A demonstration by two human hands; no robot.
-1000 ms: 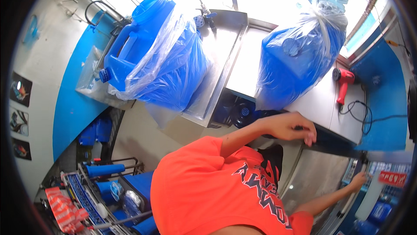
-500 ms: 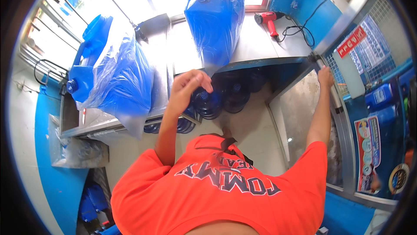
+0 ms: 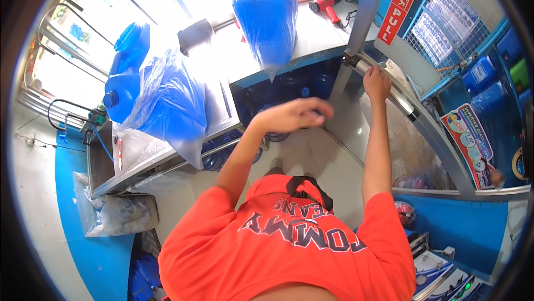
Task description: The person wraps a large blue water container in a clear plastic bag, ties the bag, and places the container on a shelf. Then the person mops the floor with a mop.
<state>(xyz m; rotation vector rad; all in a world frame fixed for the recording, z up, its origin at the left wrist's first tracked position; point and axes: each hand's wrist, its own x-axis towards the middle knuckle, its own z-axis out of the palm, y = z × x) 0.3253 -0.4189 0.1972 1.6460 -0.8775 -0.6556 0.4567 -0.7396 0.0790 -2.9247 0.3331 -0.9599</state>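
My right hand (image 3: 376, 82) is wrapped round the metal bar handle (image 3: 401, 100) of a metal-framed glass door (image 3: 425, 151). In front of my chest my left hand (image 3: 296, 115) hangs in the air, fingers loosely bent and apart, slightly blurred, with nothing in it. Beyond it, a blue water container (image 3: 266, 17) in a clear plastic bag stands on the white counter (image 3: 320, 34). Another bagged blue container (image 3: 172, 98) sits at the left, beside an unwrapped blue jug (image 3: 122, 92) with a capped spout.
A red heat gun (image 3: 328, 9) with a black cord lies on the counter's far right. Several dark blue round bottles (image 3: 305, 92) stand beneath it. A clear bag of pale items (image 3: 119, 212) is at the lower left. Blue containers (image 3: 479, 75) show beyond the door.
The door and its handle have swung left with my right hand on it. My left hand has moved right and lowered its fingers sideways. The view has turned somewhat right.
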